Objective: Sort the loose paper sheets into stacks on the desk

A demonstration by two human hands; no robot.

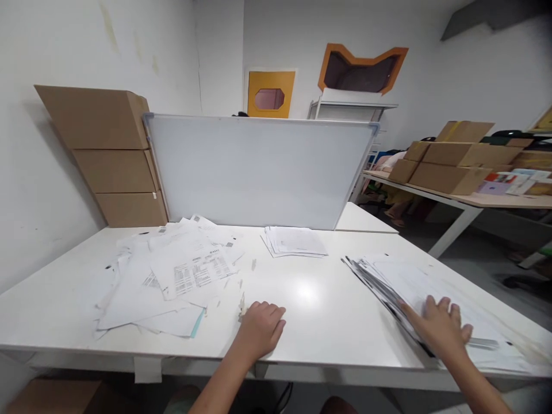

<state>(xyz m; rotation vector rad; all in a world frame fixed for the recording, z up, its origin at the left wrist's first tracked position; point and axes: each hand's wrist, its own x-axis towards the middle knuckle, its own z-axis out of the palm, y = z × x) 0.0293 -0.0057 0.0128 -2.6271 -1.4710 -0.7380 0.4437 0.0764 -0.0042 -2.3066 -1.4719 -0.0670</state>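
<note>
My left hand [261, 330] rests near the front edge of the white table, its fingers curled closed with nothing visible in them. At the right, my right hand [442, 330] lies on a stack of papers [401, 279], fingers spread over the top sheets and thumb along the left side. Dark edges show along that side of the stack. To the left spreads a messy pile of printed sheets [190, 264], one with a teal edge. Farther back, in the middle, sits a smaller neat stack of paper [297, 240].
A whiteboard [263, 172] stands upright along the table's back edge. Three cardboard boxes [116, 169] are stacked at the back left, by the wall. Another table [495, 199] at the right carries several cardboard boxes [452, 158]. The white table [302, 322] has worn patches.
</note>
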